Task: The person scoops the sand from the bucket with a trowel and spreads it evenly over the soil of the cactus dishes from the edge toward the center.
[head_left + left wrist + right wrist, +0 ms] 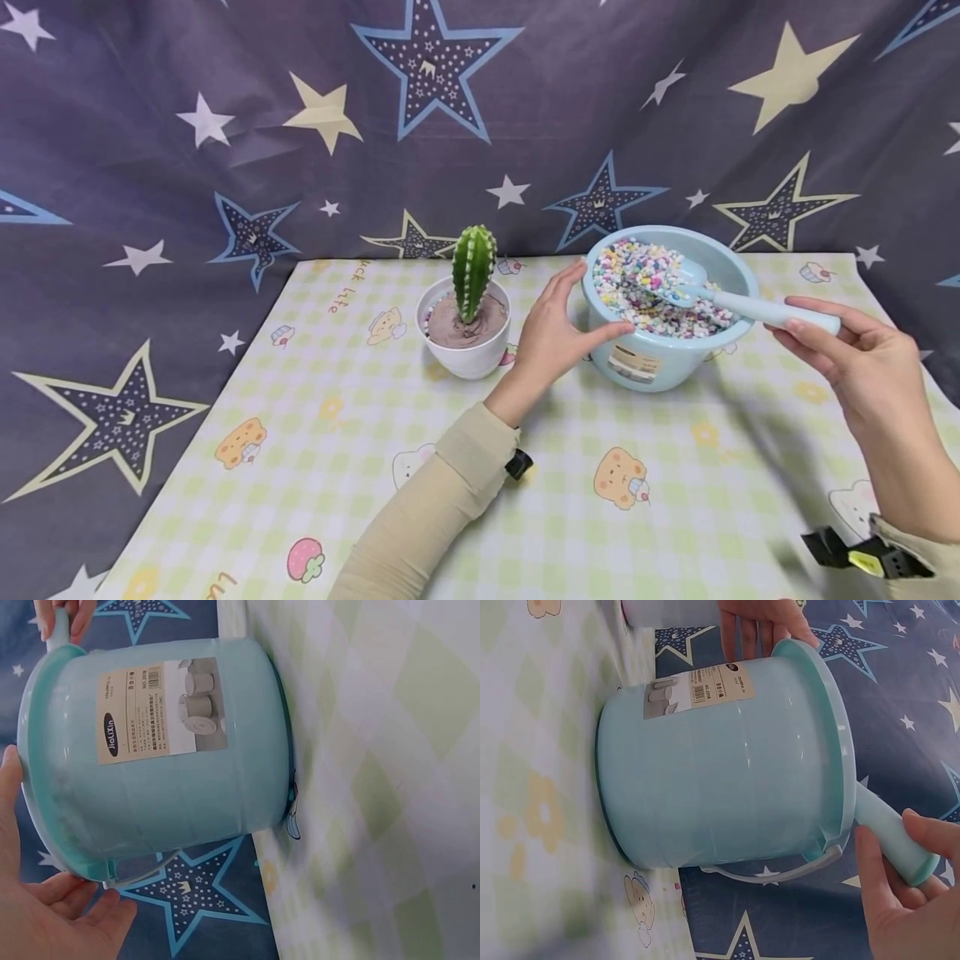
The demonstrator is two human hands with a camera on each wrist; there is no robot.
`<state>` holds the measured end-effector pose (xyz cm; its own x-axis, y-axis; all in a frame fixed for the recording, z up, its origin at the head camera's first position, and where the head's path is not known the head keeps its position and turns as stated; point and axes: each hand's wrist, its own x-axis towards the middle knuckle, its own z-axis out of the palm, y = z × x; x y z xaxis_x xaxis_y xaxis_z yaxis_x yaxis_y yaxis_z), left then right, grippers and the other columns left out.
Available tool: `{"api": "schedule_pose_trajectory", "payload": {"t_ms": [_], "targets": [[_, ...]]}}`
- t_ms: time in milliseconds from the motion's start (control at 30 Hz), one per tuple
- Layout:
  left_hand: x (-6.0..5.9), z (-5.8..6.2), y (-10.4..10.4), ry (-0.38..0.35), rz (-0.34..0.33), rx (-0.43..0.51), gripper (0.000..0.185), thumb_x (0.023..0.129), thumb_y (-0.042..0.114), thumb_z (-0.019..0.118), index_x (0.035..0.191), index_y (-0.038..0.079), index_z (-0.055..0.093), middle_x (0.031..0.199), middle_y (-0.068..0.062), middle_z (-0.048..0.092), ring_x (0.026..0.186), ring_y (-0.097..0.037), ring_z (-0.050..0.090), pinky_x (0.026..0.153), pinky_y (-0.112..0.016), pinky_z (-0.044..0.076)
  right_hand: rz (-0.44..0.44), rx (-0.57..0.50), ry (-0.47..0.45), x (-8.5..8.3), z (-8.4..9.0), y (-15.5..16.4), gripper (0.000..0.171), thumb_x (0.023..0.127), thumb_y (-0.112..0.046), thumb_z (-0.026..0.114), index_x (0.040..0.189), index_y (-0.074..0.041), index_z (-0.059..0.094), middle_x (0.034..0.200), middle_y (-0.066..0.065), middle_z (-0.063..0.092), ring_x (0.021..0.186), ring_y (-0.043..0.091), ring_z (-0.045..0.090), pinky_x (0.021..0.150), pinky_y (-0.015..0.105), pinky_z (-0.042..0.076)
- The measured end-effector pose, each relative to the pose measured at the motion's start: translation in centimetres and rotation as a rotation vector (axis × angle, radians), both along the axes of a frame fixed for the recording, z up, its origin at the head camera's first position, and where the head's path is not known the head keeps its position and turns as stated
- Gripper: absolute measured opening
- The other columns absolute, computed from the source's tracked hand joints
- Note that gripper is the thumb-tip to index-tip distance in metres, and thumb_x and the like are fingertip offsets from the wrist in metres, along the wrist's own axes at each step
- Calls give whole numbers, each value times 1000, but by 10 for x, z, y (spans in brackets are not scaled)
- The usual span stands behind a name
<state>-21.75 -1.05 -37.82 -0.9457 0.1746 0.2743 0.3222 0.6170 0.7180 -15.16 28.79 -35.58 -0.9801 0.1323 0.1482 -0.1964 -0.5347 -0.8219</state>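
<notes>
A light blue bucket (645,368) stands on the table, holding multicoloured pebbles (637,267). My left hand (547,333) holds its left side at the rim, thumb toward the front and fingers farther back. My right hand (870,367) grips the handle of a light blue scoop (757,308), which lies across the bucket's right rim. The scoop's head is among the pebbles, with some in it. In the right wrist view, the thumb and fingers surround the end of the scoop handle (896,836). Both wrist views show the bucket from outside, its contents hidden.
A white pot (468,354) with a green cactus (472,271) in brown soil stands left of the bucket, near my left forearm. A few coloured pebbles show at the pot's inner edge. The checked tablecloth (337,483) meets a dark star-patterned curtain (525,100) behind.
</notes>
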Motion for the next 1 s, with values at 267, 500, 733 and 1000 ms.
{"api": "schedule_pose_trajectory", "payload": {"t_ms": [267, 500, 733, 1000], "targets": [[3, 1, 0, -10, -4, -17, 98, 74, 58, 81, 154, 21, 37, 161, 7, 36, 145, -20, 42, 115, -41, 43, 31, -51, 25, 4, -4, 2, 35, 89, 26, 49, 113, 12, 70, 104, 17, 73, 93, 26, 76, 83, 34, 59], [9, 1, 1, -41, 2, -42, 100, 74, 60, 80, 155, 23, 36, 161, 9, 35, 145, -19, 42, 113, -42, 45, 58, -49, 49, 9, -7, 3, 37, 90, 27, 46, 114, 12, 69, 105, 18, 74, 95, 26, 75, 83, 34, 59], [5, 7, -1, -37, -3, -43, 100, 74, 59, 80, 155, 22, 36, 161, 8, 35, 145, -20, 41, 115, -42, 43, 49, -22, 53, 6, -4, 1, 36, 89, 26, 48, 115, 12, 69, 104, 17, 74, 95, 25, 76, 83, 33, 60], [2, 13, -4, -69, -28, -65, 101, 76, 60, 79, 157, 18, 33, 163, 4, 33, 147, -21, 39, 118, -42, 41, 46, -16, 58, 4, -3, 0, 35, 89, 26, 48, 114, 12, 69, 104, 16, 74, 93, 26, 76, 81, 33, 61]]}}
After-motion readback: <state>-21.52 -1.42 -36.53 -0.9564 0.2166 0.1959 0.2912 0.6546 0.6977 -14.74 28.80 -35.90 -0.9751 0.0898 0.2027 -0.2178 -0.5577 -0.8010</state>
